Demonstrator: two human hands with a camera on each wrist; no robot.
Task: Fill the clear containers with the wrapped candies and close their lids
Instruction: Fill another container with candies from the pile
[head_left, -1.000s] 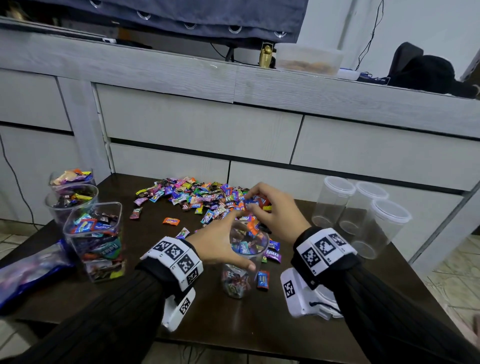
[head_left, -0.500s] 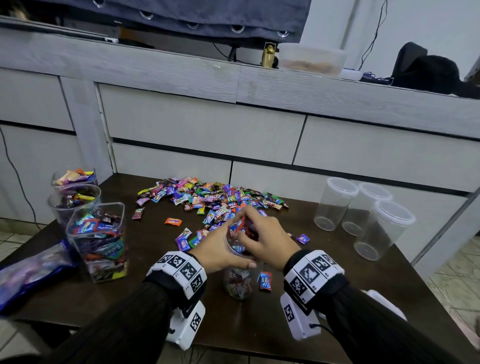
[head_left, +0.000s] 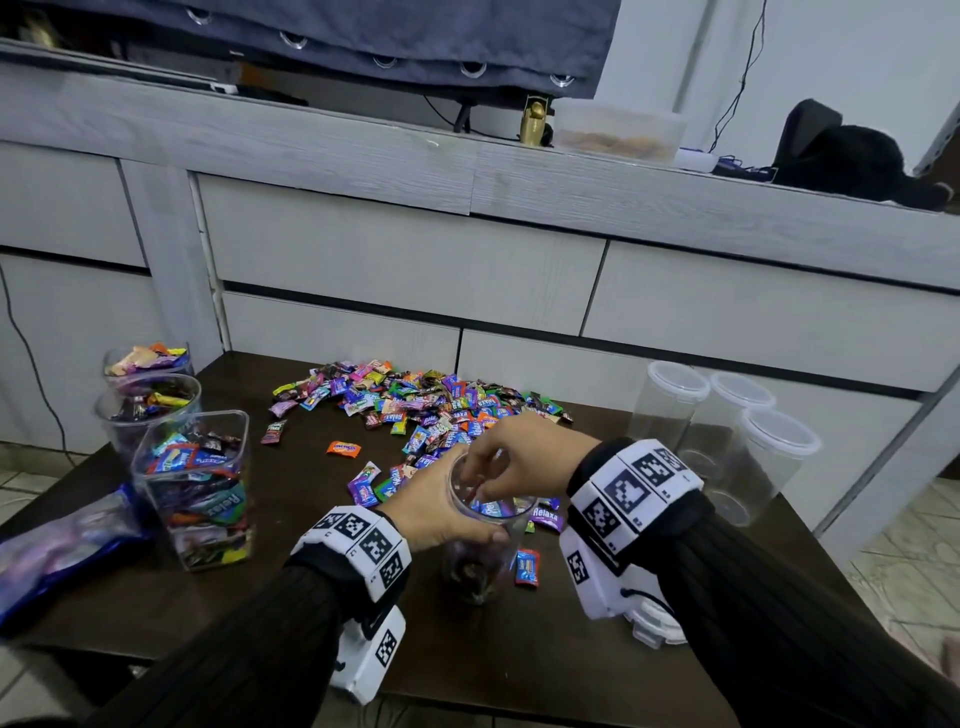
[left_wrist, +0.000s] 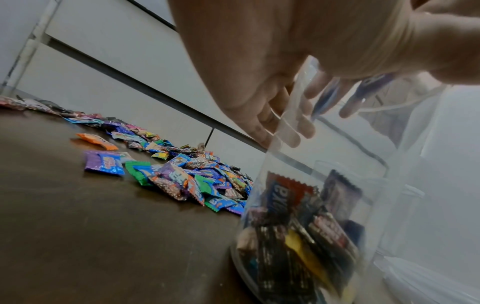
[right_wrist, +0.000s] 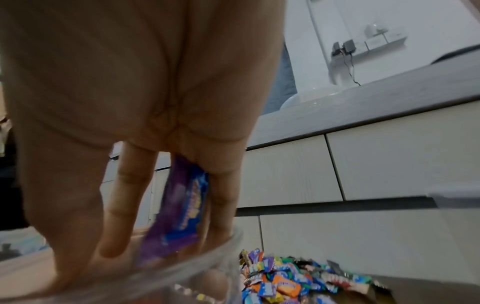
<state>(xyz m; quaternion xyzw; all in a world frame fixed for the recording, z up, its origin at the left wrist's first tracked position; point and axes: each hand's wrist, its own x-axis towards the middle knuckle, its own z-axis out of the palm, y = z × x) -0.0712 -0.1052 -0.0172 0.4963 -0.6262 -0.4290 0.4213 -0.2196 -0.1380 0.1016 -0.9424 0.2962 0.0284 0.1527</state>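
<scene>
A clear round container (head_left: 480, 566) stands on the dark table (head_left: 260, 597), its bottom part filled with wrapped candies (left_wrist: 306, 222). My left hand (head_left: 441, 512) grips its upper wall, fingers curled round the glass (left_wrist: 259, 82). My right hand (head_left: 488, 467) hangs over the open mouth with its fingers pointing down inside the rim (right_wrist: 182, 267). A purple and blue wrapped candy (right_wrist: 179, 209) sits between those fingers. The loose candy pile (head_left: 415, 400) lies just behind the container. No lid is on it.
Three open containers full of candies (head_left: 197, 488) stand at the table's left, beside a blue candy bag (head_left: 57, 551). Three empty lidded containers (head_left: 737, 415) stand at the right. A red and blue candy (head_left: 527, 566) lies next to the held container. Grey cabinet drawers (head_left: 405, 270) rise behind.
My right hand came back from the candy pile to the container's mouth with candies. The left hand has kept its grip on the container.
</scene>
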